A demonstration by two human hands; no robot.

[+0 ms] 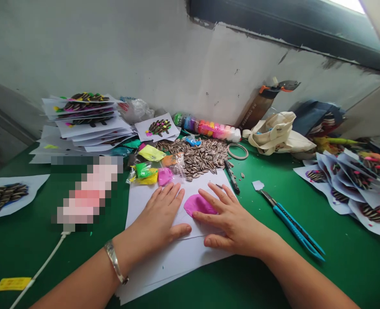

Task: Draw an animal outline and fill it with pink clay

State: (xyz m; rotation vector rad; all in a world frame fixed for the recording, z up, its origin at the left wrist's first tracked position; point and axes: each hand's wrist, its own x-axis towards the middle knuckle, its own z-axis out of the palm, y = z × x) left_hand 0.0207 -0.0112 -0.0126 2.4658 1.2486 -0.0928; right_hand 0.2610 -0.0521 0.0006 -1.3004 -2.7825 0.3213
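Flattened pink modelling clay (196,205) lies on white paper (164,266) in front of me. My right hand (231,216) rests over the clay's right part with fingers spread, covering some of it. To the left of the clay, my left hand (160,212) lies flat on the paper, fingers stretched out and holding nothing. Just beyond my left fingertips are small bags of coloured clay, among them a pink one (165,176) and a green one (143,170). A heap of striped sunflower seeds (199,156) spreads behind the paper.
Blue tweezers (297,229) and a black pen (232,178) lie to the right. A tape roll (238,151), cloth bag (273,133) and bottle (260,105) stand behind. Hedgehog seed pictures are stacked at left (93,137) and right (347,180). A white cable (48,262) crosses the left side.
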